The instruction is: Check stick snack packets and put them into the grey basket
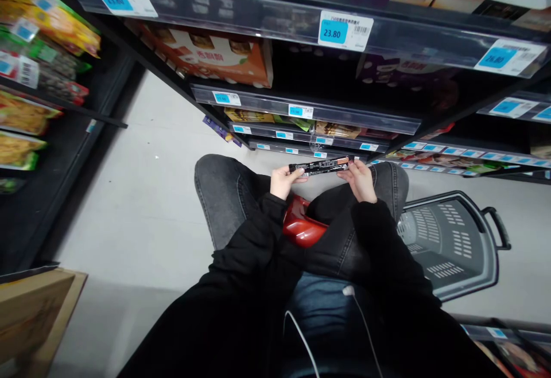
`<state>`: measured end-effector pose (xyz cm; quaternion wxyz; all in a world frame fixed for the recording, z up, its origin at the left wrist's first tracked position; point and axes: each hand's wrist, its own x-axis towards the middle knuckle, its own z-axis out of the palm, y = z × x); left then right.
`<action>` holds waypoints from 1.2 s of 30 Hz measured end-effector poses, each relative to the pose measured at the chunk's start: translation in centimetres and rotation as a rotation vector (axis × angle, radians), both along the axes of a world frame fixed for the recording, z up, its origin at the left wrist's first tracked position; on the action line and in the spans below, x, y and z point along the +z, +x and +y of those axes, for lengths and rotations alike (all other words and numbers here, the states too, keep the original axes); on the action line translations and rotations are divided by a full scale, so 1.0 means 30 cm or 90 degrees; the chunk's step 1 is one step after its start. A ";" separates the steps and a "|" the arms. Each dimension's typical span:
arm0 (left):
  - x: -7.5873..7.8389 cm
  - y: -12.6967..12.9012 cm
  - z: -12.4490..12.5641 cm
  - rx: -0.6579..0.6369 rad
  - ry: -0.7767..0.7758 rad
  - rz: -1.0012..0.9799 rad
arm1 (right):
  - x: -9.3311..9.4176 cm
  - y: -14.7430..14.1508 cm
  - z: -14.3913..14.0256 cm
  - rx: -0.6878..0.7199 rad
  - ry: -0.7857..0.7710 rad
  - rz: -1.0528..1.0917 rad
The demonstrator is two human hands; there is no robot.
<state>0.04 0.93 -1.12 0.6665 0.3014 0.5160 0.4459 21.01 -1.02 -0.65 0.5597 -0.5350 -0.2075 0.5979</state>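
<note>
A long, thin black packet with an orange end (321, 166) spans the gap between both hands, above the person's knees. The left hand (284, 181) pinches its dark end; the right hand (360, 180) grips the orange end. Its long axis runs nearly level, left to right, orange end rising slightly toward the black store shelves (310, 114). A grey plastic shopping basket (451, 246) sits on the floor to the right.

Floor (142, 206) was plain pale grey, running between dark shelving on both sides. A grey plastic basket (451, 243) sat right on it, next to the lower shelves (301, 111). Those shelves had blue price tags (333, 31) along the edges, with an orange carton (206, 57) on one and flat packs below. Snack bags (47, 22) filled the rack across the aisle, cardboard box (34, 309) nearby.
</note>
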 end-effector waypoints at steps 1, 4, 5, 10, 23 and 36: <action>-0.001 -0.003 0.001 0.003 0.005 0.001 | 0.000 0.000 0.000 0.003 0.000 -0.001; -0.007 -0.009 0.002 0.014 0.019 -0.001 | 0.003 -0.002 0.000 0.008 0.018 -0.008; -0.008 -0.010 0.002 0.019 0.022 -0.002 | 0.005 -0.003 0.000 0.009 0.028 -0.013; 0.001 -0.014 0.005 0.020 0.029 -0.054 | 0.016 -0.008 0.000 -0.003 0.050 -0.048; 0.021 -0.023 0.008 -0.068 -0.027 -0.102 | 0.013 0.004 -0.004 -0.043 0.033 -0.032; 0.031 -0.041 0.007 -0.043 0.035 -0.135 | 0.053 0.004 -0.016 0.003 0.121 -0.006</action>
